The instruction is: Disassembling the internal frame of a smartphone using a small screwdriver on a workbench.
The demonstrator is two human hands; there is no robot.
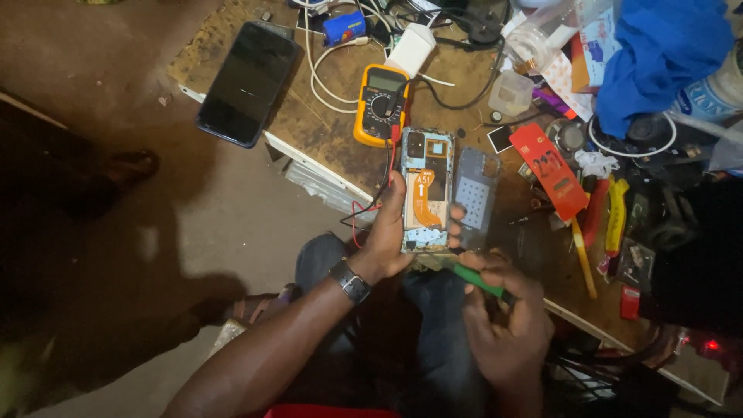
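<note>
left hand [387, 236] clamped on opened phone [426, 191] | right hand [503, 313] gripping green tool [474, 279] at phone's lower edge | risk: tool slips, gouges orange flex [425, 207] | multimeter [381, 104] above phone, leads may snag

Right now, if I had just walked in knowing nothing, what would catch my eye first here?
Probably the opened phone in the middle, its back off and an orange ribbon cable showing, gripped by the left hand. Just below it the right hand holds a green-handled tool at the phone's bottom edge. Behind, on the cluttered wooden bench, sit a yellow multimeter and a dark-screened phone at the left corner.
</note>
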